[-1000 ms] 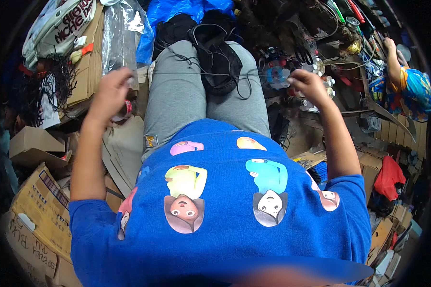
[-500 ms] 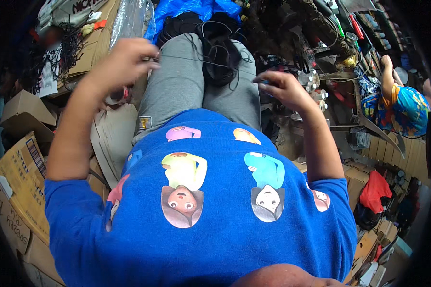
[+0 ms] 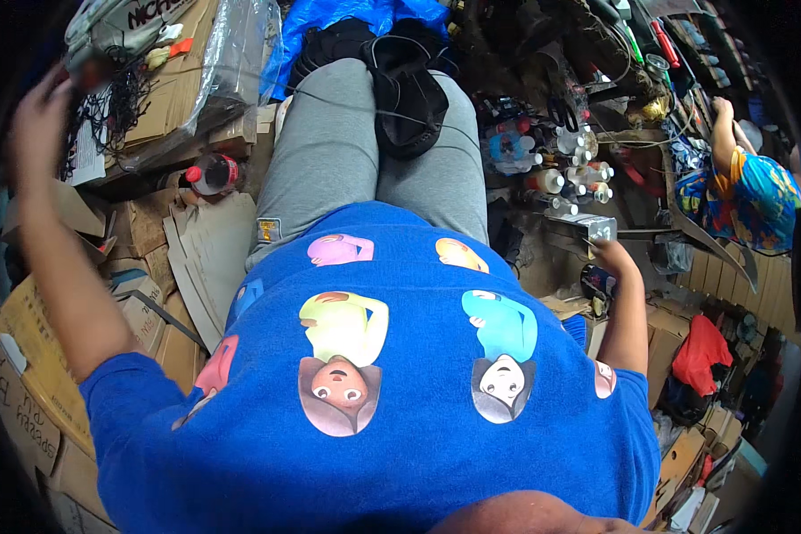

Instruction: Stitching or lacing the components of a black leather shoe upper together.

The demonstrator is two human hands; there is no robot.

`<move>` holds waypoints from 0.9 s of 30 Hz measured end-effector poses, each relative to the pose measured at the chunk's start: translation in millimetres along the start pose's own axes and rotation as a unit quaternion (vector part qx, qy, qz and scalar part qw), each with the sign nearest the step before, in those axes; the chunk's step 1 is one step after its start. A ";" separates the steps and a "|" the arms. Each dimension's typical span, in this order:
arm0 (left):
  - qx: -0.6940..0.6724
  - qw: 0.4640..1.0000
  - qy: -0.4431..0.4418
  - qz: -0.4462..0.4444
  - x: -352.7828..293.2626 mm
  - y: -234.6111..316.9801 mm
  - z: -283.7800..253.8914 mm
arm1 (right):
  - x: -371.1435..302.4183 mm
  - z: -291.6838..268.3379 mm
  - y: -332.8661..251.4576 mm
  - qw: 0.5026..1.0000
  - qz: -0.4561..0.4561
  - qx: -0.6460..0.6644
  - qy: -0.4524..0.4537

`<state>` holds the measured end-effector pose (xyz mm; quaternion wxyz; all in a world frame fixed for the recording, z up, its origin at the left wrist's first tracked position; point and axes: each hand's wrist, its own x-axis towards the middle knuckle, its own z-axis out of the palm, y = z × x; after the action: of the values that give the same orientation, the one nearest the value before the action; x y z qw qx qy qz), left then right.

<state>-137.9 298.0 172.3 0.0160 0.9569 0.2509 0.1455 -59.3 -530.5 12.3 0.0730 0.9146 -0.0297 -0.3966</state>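
Note:
On my lap, between my thighs, rests a black shoe upper [image 3: 411, 111] with an open, rounded shape. From it a long dark thread [image 3: 329, 94] stretches up and leftward, toward my raised left hand [image 3: 40, 125]. That hand is far out at the left edge, blurred by motion, its fingers drawn together at the thread's end. My right hand [image 3: 616, 256] is out to the right with curled fingers, close to a grey metal box [image 3: 596, 229]. Whatever is in its fingers is too small to make out.
Several plastic bottles [image 3: 578, 169] stand right of my knees. A bottle with a red cap [image 3: 212, 174] lies on the left among cardboard pieces [image 3: 206, 258]. Tangled black cords [image 3: 120, 102] hang near my left hand. Another person's arm and colourful shirt [image 3: 748, 200] show at the far right.
My left hand has swung far out to the left, drawing the thread long. My right hand has moved right and back toward me. The shoe upper has stayed on my lap.

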 end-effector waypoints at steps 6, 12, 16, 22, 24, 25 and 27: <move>-0.416 0.755 -0.149 0.485 -88.4 236.9 127.0 | -19.1 -72.0 -224.2 0.824 -0.376 0.416 0.075; -0.337 0.761 -0.322 0.452 -83.3 295.8 141.9 | -10.7 -100.0 -295.1 0.823 -0.434 0.335 0.149; -0.410 0.699 -0.384 0.442 -77.6 297.5 161.8 | 6.5 -92.9 -291.7 0.811 -0.478 0.273 0.195; -0.472 0.638 -0.480 0.374 -74.8 295.5 175.7 | -1.0 -78.0 -297.2 0.801 -0.478 0.326 0.155; -0.453 0.642 -0.494 0.373 -73.4 294.8 174.7 | -5.8 -70.0 -299.7 0.785 -0.479 0.369 0.139; -0.456 0.622 -0.503 0.391 -72.8 294.7 173.9 | -7.9 -65.9 -300.1 0.775 -0.472 0.388 0.163; -0.431 0.628 -0.517 0.391 -71.2 295.1 172.3 | -11.3 -59.8 -299.3 0.771 -0.460 0.388 0.207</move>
<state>-7.4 12.9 18.7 0.4954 0.7670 -0.2875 -0.2893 -24.5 -227.0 13.7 -0.4747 0.8296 0.2592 -0.1387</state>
